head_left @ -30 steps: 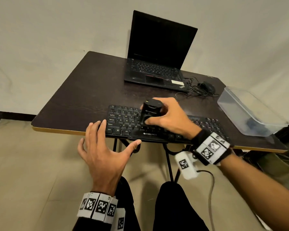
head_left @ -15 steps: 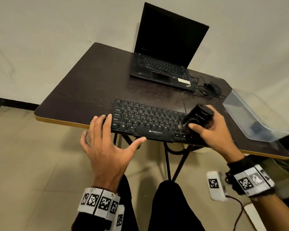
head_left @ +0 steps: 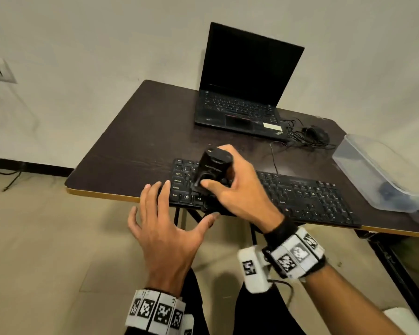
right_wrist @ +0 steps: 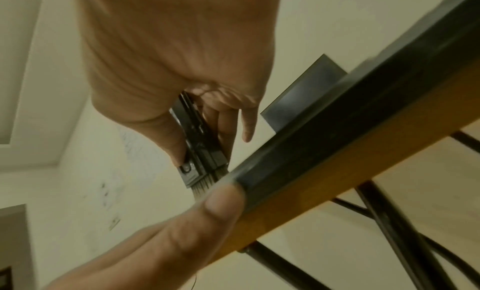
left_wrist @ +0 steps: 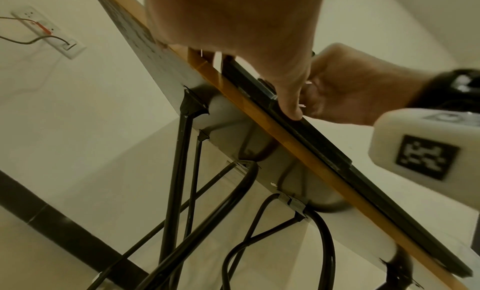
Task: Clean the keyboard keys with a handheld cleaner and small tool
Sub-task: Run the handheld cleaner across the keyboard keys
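Note:
A black keyboard (head_left: pixel 300 197) lies along the front edge of the dark table (head_left: pixel 136 146). My right hand (head_left: pixel 215 180) grips a black handheld cleaner (head_left: pixel 211 163) tilted over the keyboard's left-centre keys. In the right wrist view the cleaner (right_wrist: pixel 200 150) ends in short brush bristles (right_wrist: pixel 205 185) that meet the keyboard (right_wrist: pixel 337 130). My left hand (head_left: pixel 177 221) lies with straight, spread fingers on the keyboard's left corner. Its thumb (left_wrist: pixel 291 101) rests against the keyboard's front edge (left_wrist: pixel 324 150). No small tool is in sight.
An open black laptop (head_left: pixel 242 93) stands at the back of the table. A black mouse (head_left: pixel 315 134) with tangled cable lies to its right. A clear plastic box (head_left: pixel 382 170) sits at the right edge. Black metal legs (left_wrist: pixel 179 171) run under the table.
My right hand swept the cleaner from the keyboard's middle to its right end, then back to the left-centre keys. My left hand has stayed on the left corner.

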The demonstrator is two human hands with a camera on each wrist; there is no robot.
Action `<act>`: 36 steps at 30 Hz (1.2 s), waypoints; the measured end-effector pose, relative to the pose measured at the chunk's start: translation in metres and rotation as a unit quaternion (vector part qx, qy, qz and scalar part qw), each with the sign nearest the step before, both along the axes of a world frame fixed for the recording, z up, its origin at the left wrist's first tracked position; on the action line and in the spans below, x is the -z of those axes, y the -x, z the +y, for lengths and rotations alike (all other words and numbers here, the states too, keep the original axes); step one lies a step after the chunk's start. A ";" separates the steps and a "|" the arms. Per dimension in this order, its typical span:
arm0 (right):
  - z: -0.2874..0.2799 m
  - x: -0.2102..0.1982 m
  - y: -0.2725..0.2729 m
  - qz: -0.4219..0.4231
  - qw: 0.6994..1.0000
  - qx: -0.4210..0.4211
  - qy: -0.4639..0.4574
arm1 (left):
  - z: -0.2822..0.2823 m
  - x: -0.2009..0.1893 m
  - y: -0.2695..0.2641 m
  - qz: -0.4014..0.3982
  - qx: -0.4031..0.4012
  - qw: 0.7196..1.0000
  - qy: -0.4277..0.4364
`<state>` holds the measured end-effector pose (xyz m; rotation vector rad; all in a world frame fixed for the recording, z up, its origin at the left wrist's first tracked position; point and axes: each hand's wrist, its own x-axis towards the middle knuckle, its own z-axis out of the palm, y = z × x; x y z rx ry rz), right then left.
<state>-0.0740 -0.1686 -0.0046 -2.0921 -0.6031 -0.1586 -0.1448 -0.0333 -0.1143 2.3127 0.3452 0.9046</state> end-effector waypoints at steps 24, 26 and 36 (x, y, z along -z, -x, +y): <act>-0.159 -0.020 0.027 0.051 0.982 0.177 0.030 | -0.002 0.000 0.000 -0.001 -0.006 1.000 0.014; -0.138 -0.019 0.023 0.035 0.989 0.139 0.033 | -0.002 0.000 0.000 -0.004 -0.007 1.000 0.017; 0.034 -0.009 -0.005 0.016 0.998 -0.036 0.054 | 0.001 0.002 -0.001 0.004 0.004 1.000 0.005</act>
